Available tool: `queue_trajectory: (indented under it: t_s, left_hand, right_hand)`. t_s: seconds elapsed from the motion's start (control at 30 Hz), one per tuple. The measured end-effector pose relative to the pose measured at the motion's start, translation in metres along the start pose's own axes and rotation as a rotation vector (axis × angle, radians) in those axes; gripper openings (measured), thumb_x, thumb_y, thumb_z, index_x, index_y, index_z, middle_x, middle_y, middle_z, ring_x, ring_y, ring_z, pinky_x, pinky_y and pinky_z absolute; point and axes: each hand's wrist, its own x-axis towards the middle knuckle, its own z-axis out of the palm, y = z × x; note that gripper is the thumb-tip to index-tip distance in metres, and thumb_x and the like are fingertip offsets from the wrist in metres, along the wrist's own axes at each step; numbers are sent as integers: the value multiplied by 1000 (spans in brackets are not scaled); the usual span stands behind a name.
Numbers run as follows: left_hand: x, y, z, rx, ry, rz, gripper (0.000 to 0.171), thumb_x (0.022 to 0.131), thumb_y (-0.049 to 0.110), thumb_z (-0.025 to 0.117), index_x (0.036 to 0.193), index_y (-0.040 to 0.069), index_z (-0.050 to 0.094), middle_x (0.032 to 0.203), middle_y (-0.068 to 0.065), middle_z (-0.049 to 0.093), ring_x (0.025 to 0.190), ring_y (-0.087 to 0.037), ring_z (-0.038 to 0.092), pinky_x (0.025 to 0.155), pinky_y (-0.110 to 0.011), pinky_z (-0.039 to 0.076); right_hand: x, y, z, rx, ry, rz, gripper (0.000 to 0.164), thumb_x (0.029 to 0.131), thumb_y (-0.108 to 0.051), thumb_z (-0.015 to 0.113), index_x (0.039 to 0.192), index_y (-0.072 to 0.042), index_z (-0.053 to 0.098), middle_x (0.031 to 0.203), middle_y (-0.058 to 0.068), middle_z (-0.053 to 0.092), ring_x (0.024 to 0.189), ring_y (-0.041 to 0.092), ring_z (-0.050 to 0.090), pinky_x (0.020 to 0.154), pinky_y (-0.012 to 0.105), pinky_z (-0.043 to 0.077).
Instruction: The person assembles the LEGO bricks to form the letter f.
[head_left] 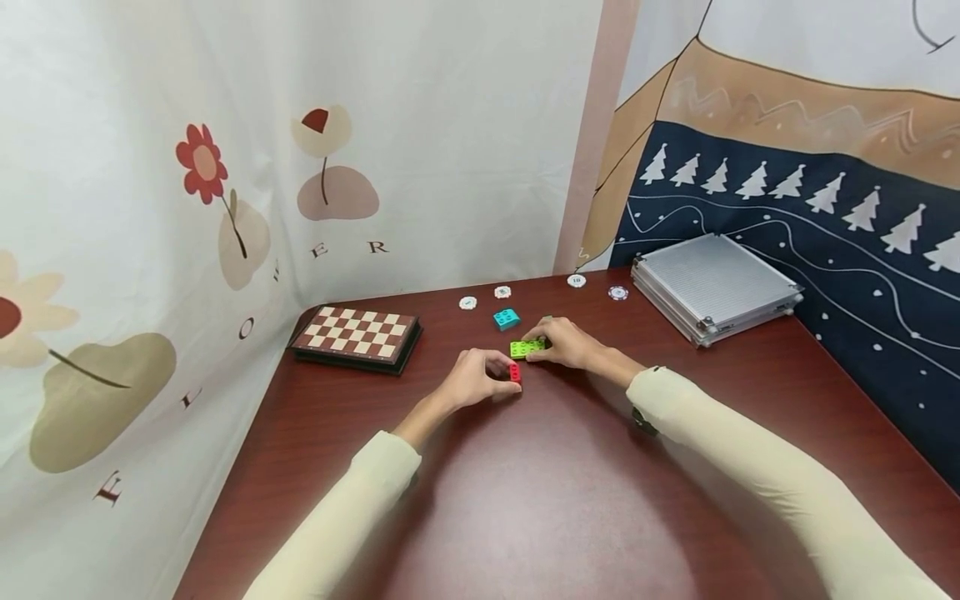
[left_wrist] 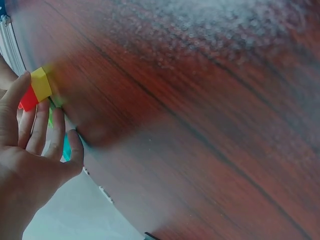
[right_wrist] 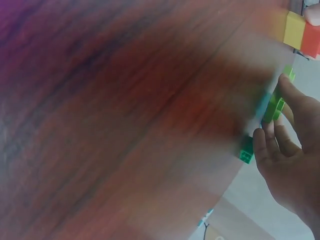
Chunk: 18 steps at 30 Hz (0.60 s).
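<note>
My left hand (head_left: pixel 471 380) pinches a red toy brick (head_left: pixel 515 373) between thumb and fingers. Under it in the stack is a yellow brick (left_wrist: pixel 42 84), which the head view hides. Just to the right, my right hand (head_left: pixel 570 342) grips a long lime-green brick (head_left: pixel 527 348), its studs facing up. The two held pieces are close together but apart. Beyond them a turquoise brick (head_left: pixel 506 319) lies on the table. A darker green brick (right_wrist: pixel 246 150) stands by the right fingers in the right wrist view, mostly hidden behind that hand from above.
On the left of the brown table (head_left: pixel 540 492) is a checkered board box (head_left: pixel 356 335). A silver case (head_left: pixel 716 287) stands at the back right. Several round chips (head_left: pixel 468 303) lie along the back edge, below the printed curtain (head_left: pixel 465 150).
</note>
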Motion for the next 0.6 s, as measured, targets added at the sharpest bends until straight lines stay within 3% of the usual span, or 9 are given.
queue_trajectory:
  t_s: [0.6]
  left_hand:
    - [1,0,0,14,1,-30,31,79,27,94,102,11,81,88,3,77,81,-8,69,74,-26,55]
  right_hand:
    - [-12,-20,-26,61,9,-36,35,91,-26,83,122,-11,78,111,6,70,95,22,64,81,33,55]
